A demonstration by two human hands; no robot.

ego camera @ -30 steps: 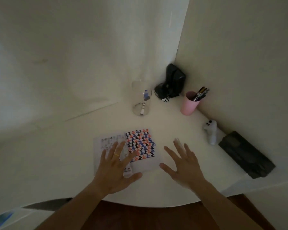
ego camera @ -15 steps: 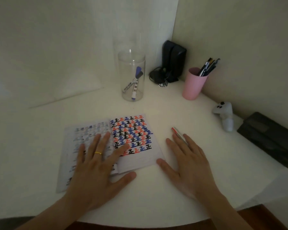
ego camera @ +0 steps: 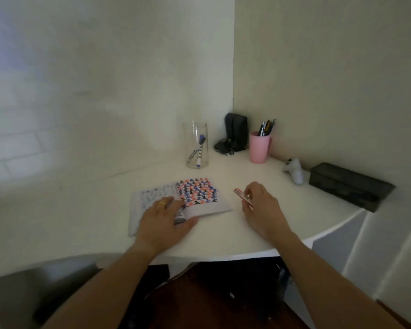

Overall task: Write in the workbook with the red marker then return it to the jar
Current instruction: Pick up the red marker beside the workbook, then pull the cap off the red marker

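Head view shows us at the pick-up step: our left hand [ego camera: 163, 219] lies flat on the open workbook [ego camera: 199, 194], our right hand [ego camera: 259, 205] curls its grip around the red marker [ego camera: 241, 195] on the desk [ego camera: 259, 176], which next needs lifting and uncapping, the jar [ego camera: 196, 144] waiting behind.

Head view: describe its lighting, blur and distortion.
Head view: dim, even light with no glare; the glass jar and workbook read fairly sharp, the left and bottom edges smear; wide-angle bending curves the table edge.
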